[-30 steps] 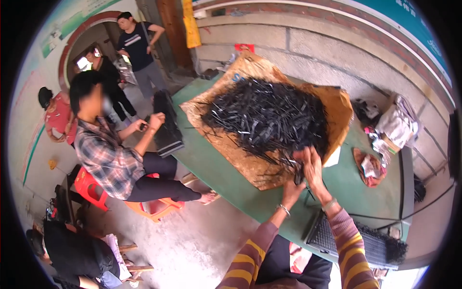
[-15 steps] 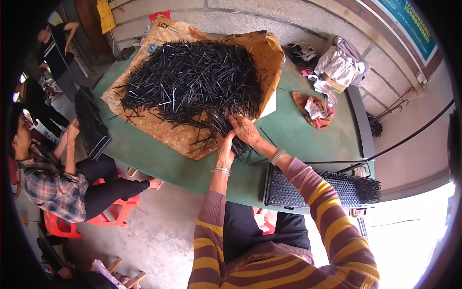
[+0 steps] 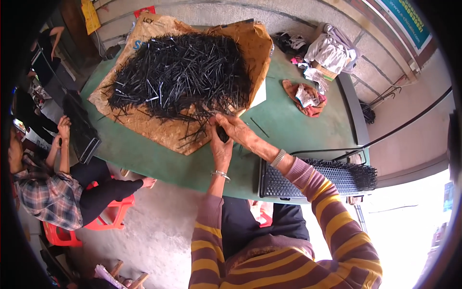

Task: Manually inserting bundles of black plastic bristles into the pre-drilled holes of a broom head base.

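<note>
Both my hands are together at the near edge of a big heap of thin black plastic-looking sticks (image 3: 180,74), which lies on an opened brown paper sack (image 3: 161,135). My left hand (image 3: 221,149) is closed round a bundle of the black sticks (image 3: 222,134), whose dark ends show between my hands. My right hand (image 3: 237,131) presses against the top of this bundle, fingers bent over it and partly hidden. At the right front, a black tray with a grid of holes (image 3: 279,183) sits below my right forearm; many sticks stand upright at its far right end.
The green table (image 3: 303,139) carries a reddish crumpled cloth (image 3: 308,98) and a pile of pale cloths (image 3: 332,53) at the back right. A few stray sticks lie near my hands. At left, a person in a checked shirt (image 3: 48,197) sits on a red stool (image 3: 115,214).
My hands have drawn closer round the bundle, which now shows end-on instead of sloping out below them. The whole view has shifted slightly.
</note>
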### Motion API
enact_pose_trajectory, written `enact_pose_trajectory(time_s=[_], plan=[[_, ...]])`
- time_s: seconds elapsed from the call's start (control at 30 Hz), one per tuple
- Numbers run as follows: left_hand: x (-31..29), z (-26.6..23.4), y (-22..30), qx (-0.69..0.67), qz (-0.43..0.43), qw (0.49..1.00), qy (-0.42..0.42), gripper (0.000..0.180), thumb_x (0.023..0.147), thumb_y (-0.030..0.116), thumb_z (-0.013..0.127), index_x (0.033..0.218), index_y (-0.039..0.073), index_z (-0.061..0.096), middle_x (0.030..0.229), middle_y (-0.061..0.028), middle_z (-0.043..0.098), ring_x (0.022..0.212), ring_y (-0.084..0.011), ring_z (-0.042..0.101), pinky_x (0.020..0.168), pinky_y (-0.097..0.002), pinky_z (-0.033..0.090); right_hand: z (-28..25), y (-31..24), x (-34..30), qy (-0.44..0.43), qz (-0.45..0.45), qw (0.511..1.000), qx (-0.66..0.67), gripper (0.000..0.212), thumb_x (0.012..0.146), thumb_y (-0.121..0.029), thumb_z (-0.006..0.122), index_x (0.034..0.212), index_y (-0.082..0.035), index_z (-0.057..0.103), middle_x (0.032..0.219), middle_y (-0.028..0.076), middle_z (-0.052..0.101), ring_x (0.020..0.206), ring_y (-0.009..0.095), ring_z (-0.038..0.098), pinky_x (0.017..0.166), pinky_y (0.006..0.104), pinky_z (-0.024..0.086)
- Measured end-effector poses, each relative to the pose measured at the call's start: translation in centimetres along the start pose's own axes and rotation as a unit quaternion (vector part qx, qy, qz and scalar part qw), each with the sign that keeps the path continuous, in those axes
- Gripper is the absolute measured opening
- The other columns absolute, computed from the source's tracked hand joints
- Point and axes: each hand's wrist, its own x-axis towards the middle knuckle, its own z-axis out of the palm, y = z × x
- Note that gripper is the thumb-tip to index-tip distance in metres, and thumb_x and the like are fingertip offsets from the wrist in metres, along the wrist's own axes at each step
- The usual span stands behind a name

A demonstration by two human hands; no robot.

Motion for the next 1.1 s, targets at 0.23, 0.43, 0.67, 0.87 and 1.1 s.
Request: enact_pose_trajectory(time_s=[0.23,0.43,0.67,0.87,1.1], plan=[[1.4,-2.3,-2.2,-0.105,-0.009,0.994,0.037,0.027,0.082,0.007,0.072,0.103,0.000,0.056,0.090,-0.0007,0.061,0.082,-0.0102,0.055,0.075,-0.0277,0.048,-1.4,-2.6,1.2,0.018,0.035,0.998,0.044,0.054,0.095,-0.047,0.056,0.116,0.003,0.060,0.098,0.010,0.067,0.077,0.020,0.058,0.080,0.0311,0.049],[-0.3,-3.0,-1.3,-0.004,-0.088,0.995,0.040,0.026,0.082,0.005,0.072,0.100,-0.002,0.055,0.087,-0.0021,0.061,0.079,-0.0109,0.055,0.075,-0.0280,0.047,-7.6,0.4,2.2,-0.114,0.153,0.755,-0.627,0.085,0.080,-0.078,0.049,0.114,-0.002,0.068,0.116,0.013,0.066,0.114,0.034,0.060,0.094,0.0459,0.046],[0.7,-3.2,-1.4,-0.136,-0.173,0.973,0.073,0.015,0.083,0.011,0.071,0.089,0.002,0.061,0.072,-0.0015,0.059,0.064,-0.0108,0.056,0.062,-0.0281,0.047,-4.0,4.6,1.2,-0.171,0.152,0.745,-0.627,0.066,0.074,-0.065,0.069,0.088,0.000,0.073,0.104,0.014,0.069,0.110,0.031,0.062,0.085,0.0437,0.052],[2.2,-4.3,1.3,-0.344,-0.284,0.883,0.147,0.010,0.084,0.011,0.067,0.089,0.004,0.062,0.066,-0.0022,0.055,0.055,-0.0137,0.052,0.055,-0.0309,0.047,-3.8,3.8,2.1,-0.176,0.332,0.833,-0.407,0.043,0.075,-0.041,0.075,0.092,-0.001,0.069,0.095,0.022,0.069,0.090,0.037,0.067,0.078,0.0468,0.054],[3.9,-6.3,0.6,-0.365,-0.321,0.856,0.176,0.015,0.084,0.013,0.069,0.083,0.005,0.056,0.066,-0.0046,0.056,0.055,-0.0175,0.053,0.054,-0.0341,0.049,-5.5,6.9,1.4,-0.176,0.022,0.734,-0.656,0.027,0.074,-0.023,0.065,0.091,-0.003,0.068,0.096,0.020,0.067,0.097,0.036,0.065,0.078,0.0489,0.051]])
